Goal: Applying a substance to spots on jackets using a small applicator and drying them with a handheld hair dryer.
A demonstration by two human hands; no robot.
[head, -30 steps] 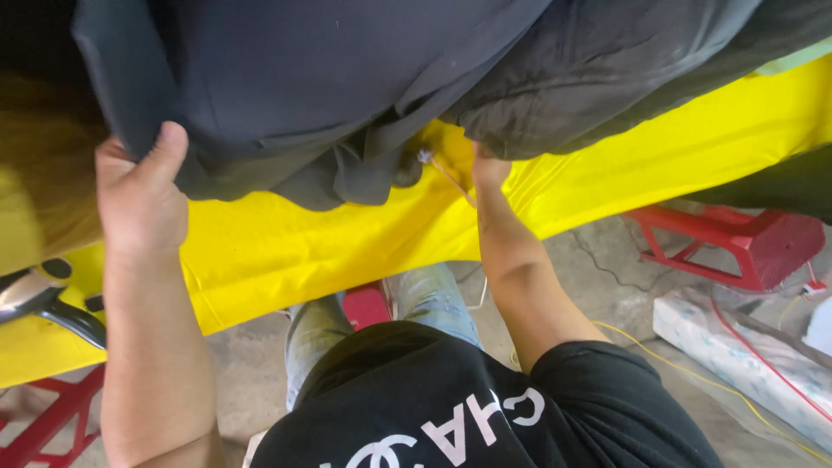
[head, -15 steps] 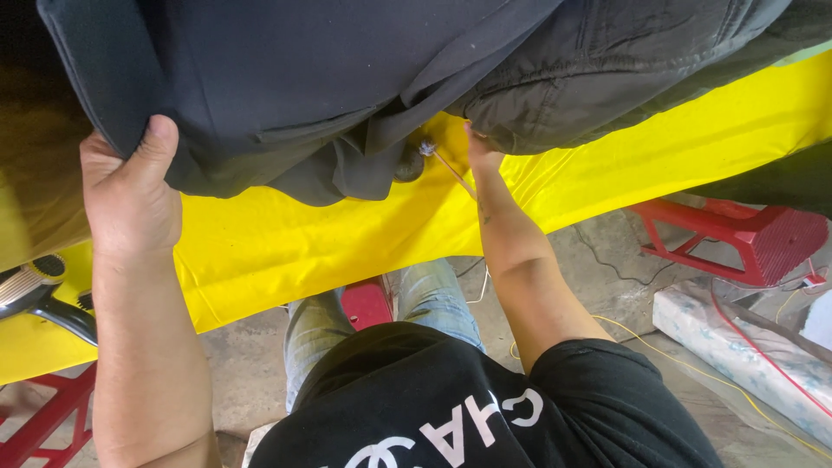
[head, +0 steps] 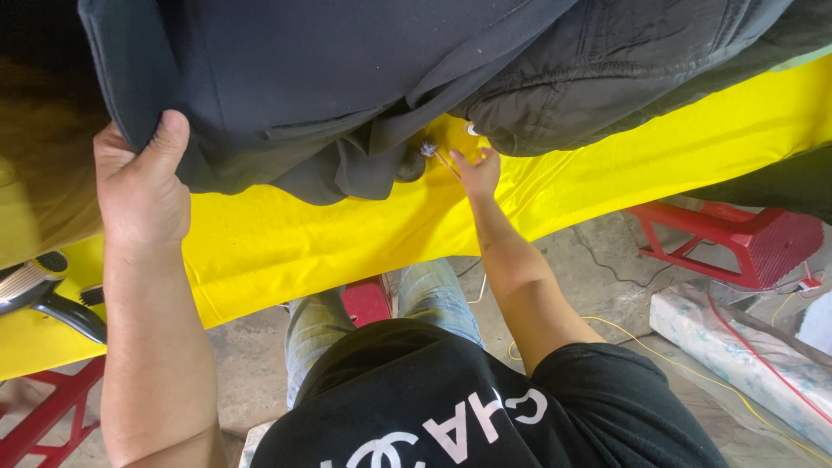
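One package shows: a long wrapped bundle (head: 737, 351) in clear plastic over a white, blue-mottled filling, lying on the floor at about four o'clock, just below the red stool. No labels, signs or screens show.

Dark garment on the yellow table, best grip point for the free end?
Probably the hanging folded edge of the dark garment, from below, thumb over the fold as the left hand grips its corner. The rest lies flat on the yellow cloth.

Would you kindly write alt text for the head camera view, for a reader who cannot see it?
A left hand grips the edge of a dark garment spread over a yellow cloth. The right hand touches the cloth beside a small white-tipped tool.
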